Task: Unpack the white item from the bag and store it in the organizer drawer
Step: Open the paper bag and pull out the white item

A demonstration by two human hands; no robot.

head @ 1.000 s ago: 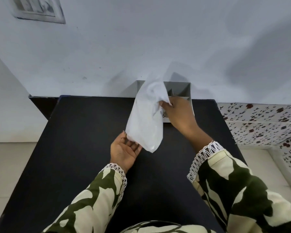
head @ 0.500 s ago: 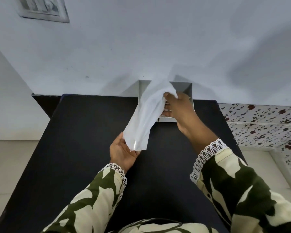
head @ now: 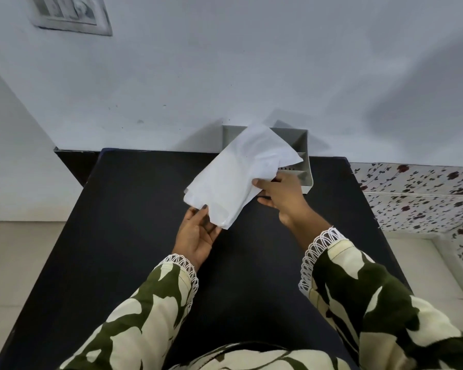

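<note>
bag (head: 233, 177): white, held tilted above the black table (head: 123, 236), its top covering part of the grey organizer (head: 304, 156) at the wall | right hand (head: 284, 196): pinching bag's right edge | left hand (head: 198, 233): fingers touch the lower corner (firm grasp unclear) | white item: not visible

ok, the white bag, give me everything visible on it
The white bag looks like thin, slightly translucent plastic, creased and limp, with no print visible. It is held above the black table, slanting from its upper end in front of the grey organizer down toward the person. The right hand pinches its right edge; the left hand touches its lower corner from beneath. What is inside cannot be seen.
</note>
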